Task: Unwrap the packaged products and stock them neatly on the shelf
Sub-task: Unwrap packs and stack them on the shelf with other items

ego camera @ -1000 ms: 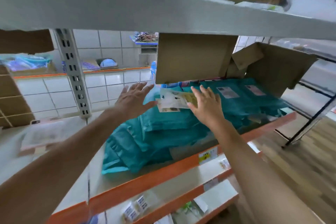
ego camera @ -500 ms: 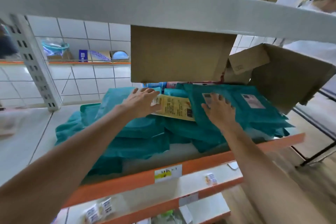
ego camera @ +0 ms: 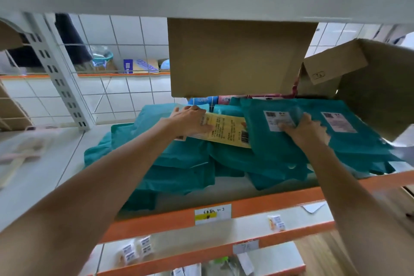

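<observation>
A white shelf (ego camera: 268,206) with an orange front rail is spanning the scene, and another board is running across above it. A closed cardboard box (ego camera: 235,56) is standing at the far side of the shelf, with an open carton (ego camera: 376,87) leaning to its right. A heap of teal mailer bags (ego camera: 179,163) is lying across the middle of the shelf, in front of both boxes. The topmost teal bag (ego camera: 268,145), carrying a white printed label, is lying right of centre. A yellow packet (ego camera: 226,127) with a barcode is resting on the heap, its right end tucked under that bag. The left hand (ego camera: 190,119) is pressing flat, fingers extended, on the packet's left end. The right hand (ego camera: 304,130) is gripping the teal bag, fingers curled at its label. A paper tag (ego camera: 212,214) is sticking to the orange rail
</observation>
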Tool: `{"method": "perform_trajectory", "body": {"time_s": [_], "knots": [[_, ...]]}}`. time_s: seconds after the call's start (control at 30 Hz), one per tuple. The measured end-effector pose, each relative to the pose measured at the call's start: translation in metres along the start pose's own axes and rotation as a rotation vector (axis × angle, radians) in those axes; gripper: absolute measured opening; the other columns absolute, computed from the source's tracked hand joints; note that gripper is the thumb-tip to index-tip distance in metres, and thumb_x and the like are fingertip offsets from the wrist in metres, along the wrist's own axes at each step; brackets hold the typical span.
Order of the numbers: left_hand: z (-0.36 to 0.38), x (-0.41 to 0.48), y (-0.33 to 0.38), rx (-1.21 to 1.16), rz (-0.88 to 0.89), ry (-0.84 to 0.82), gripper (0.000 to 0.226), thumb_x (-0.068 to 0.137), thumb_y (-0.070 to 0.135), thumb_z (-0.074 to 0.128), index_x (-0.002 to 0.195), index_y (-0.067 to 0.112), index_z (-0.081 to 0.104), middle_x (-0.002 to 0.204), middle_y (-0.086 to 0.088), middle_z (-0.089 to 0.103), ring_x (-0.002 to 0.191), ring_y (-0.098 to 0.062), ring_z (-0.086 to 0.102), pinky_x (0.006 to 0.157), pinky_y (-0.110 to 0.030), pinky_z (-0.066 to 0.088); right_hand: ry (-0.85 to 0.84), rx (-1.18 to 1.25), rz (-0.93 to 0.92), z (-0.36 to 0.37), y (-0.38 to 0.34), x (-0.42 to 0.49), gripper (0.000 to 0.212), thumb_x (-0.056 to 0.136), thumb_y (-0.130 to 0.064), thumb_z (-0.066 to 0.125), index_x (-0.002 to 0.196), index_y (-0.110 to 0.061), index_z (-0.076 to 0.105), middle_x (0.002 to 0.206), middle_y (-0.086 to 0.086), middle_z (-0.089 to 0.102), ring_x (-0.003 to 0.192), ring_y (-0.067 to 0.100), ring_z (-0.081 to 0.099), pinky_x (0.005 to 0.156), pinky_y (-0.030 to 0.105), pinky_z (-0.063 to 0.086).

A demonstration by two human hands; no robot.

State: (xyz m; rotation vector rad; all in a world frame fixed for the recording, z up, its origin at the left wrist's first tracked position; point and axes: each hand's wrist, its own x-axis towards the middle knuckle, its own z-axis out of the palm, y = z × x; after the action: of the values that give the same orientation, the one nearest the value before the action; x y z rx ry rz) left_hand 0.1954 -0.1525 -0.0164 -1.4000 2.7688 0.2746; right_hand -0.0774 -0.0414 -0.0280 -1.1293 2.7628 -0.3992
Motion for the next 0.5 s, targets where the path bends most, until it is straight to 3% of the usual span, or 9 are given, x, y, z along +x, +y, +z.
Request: {"method": "perform_trajectory", "body": {"time_s": [0.13,0.3,0.4,0.5], "knots": [[-0.005,0.005,-0.002,-0.002,-0.019,-0.040,0.061,0.079,0.067,0.051,0.114,0.018,0.052,0.109,-0.001,0.048,0.116,-0.022,0.043,0.106,-0.048,0.025,0.008,0.073,-0.030,0.000,0.002,0.003,0.084,0.076,-0.058,0.066,0.136,-0.011,0.032,0.135,0.022,0.041,0.124,0.040,0.038,0.102,0.047,0.032],[-0.008,0.007,0.002,-0.121,-0.063,0.108,0.074,0.064,0.063,0.071,0.120,0.020,0.051,0.112,-0.001,0.046,0.112,-0.020,0.040,0.096,-0.037,0.030,0.023,0.138,-0.098,0.000,0.004,0.002,0.094,0.068,-0.053,0.075,0.138,-0.008,0.032,0.135,0.022,0.042,0.124,0.040,0.039,0.102,0.045,0.032],[-0.015,0.007,0.002,-0.156,-0.109,0.089,0.067,0.062,0.061,0.074,0.108,0.018,0.052,0.101,0.001,0.056,0.099,-0.019,0.049,0.085,-0.034,0.031,0.010,0.189,-0.109,-0.003,0.001,0.001,0.095,0.066,-0.046,0.080,0.140,-0.009,0.031,0.136,0.020,0.042,0.125,0.037,0.039,0.102,0.044,0.034],[-0.024,0.005,0.001,-0.154,-0.149,0.018,0.051,0.074,0.055,0.069,0.104,0.017,0.055,0.095,-0.001,0.065,0.087,-0.019,0.057,0.085,-0.034,0.036,-0.008,0.244,-0.095,-0.005,0.000,0.001,0.083,0.069,-0.038,0.080,0.133,-0.005,0.040,0.131,0.017,0.048,0.120,0.033,0.046,0.095,0.042,0.041]]}}
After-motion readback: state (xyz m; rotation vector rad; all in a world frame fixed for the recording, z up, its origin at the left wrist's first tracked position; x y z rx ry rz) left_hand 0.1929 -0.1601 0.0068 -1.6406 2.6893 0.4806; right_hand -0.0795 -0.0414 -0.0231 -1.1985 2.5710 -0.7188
